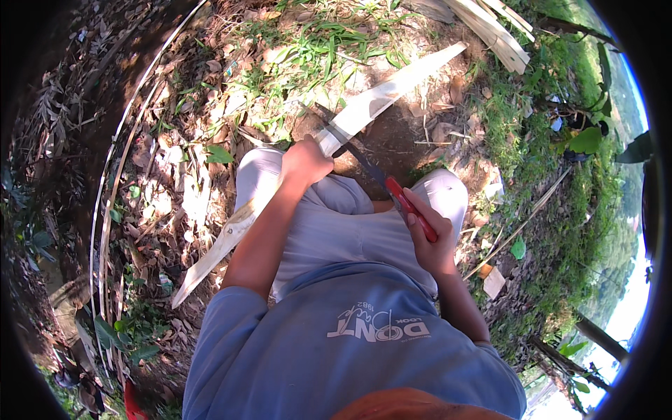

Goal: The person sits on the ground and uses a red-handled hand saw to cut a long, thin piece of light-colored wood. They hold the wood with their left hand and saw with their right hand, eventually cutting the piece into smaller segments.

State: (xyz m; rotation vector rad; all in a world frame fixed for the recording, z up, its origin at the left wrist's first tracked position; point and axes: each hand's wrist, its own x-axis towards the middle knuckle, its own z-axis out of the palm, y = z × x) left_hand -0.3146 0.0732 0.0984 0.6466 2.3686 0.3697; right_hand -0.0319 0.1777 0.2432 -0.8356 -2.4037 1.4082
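A long pale strip of split wood or bamboo runs slantwise across my lap, from the bare soil ahead down to the left past my forearm. My left hand is closed around it near its middle, above my left knee. In my right hand is a large knife with a red handle, gripped near my right knee. Its dark blade reaches up and left and crosses the strip just beyond my left fingers. Whether the edge is cutting in cannot be made out. My left forearm covers part of the strip.
Several pale split pieces lie at the far right. Long thin curved strips stretch along the left over dry leaves. Grass grows ahead, and green plants stand at the right, where the ground gives way to a bright background.
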